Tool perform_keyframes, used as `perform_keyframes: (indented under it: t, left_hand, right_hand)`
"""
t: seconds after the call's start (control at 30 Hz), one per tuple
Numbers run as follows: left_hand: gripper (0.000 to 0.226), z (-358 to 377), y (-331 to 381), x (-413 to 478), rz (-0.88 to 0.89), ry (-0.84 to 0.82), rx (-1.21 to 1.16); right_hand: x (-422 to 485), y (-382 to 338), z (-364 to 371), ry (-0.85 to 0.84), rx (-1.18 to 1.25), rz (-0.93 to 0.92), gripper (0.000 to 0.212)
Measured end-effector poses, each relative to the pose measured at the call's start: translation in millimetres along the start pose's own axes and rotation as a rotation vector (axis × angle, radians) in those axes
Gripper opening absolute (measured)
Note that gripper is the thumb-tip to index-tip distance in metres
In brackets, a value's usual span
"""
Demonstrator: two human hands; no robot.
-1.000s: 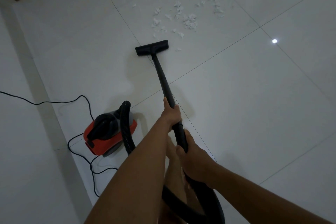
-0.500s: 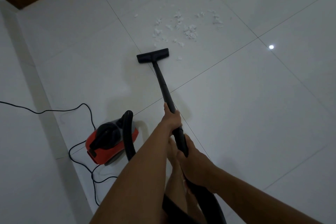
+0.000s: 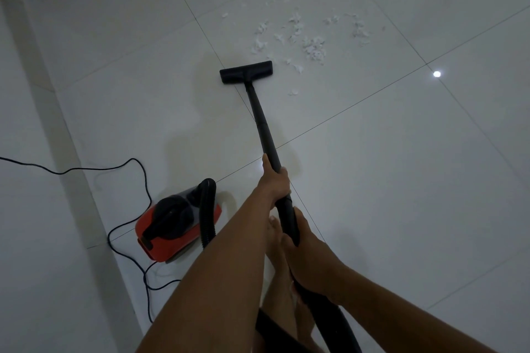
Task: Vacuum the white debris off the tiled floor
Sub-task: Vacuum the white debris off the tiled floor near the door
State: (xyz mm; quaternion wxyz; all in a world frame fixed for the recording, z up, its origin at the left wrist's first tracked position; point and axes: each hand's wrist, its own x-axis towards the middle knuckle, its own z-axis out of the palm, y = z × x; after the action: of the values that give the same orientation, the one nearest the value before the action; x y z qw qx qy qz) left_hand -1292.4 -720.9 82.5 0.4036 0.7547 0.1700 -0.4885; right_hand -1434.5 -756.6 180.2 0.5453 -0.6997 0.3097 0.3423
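Both hands clasp wand (image 3: 265,129): left hand (image 3: 274,182) ahead, right hand (image 3: 308,252) behind.

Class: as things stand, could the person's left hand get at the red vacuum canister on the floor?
Probably not yet: the left hand grips the black wand, and the red canister sits low beside the leg; freeing that grip and bending should do.

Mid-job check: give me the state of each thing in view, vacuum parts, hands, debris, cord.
floor nozzle: flat on the tiles, just short of the main debris patch
wand: tilted, gripped by both hands
left hand: closed around the wand, higher up
right hand: closed around the wand's lower end
white debris: scattered, not yet picked up
red canister: sitting on the floor, hose attached
power cord: loose, looping over the floor
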Motion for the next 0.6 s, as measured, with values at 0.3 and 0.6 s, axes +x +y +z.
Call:
perform_keyframes:
  t: [0.3,0.6]
  left_hand:
    - [0.071,-21,38,37,0.006,0.020,-0.002]
    - [0.070,-42,83,66,0.006,0.039,0.022]
  right_hand:
    - [39,-34,-17,-0.002,-0.007,0.042,0.064]
    - [69,-78,-45,-0.020,0.026,0.038,0.064]
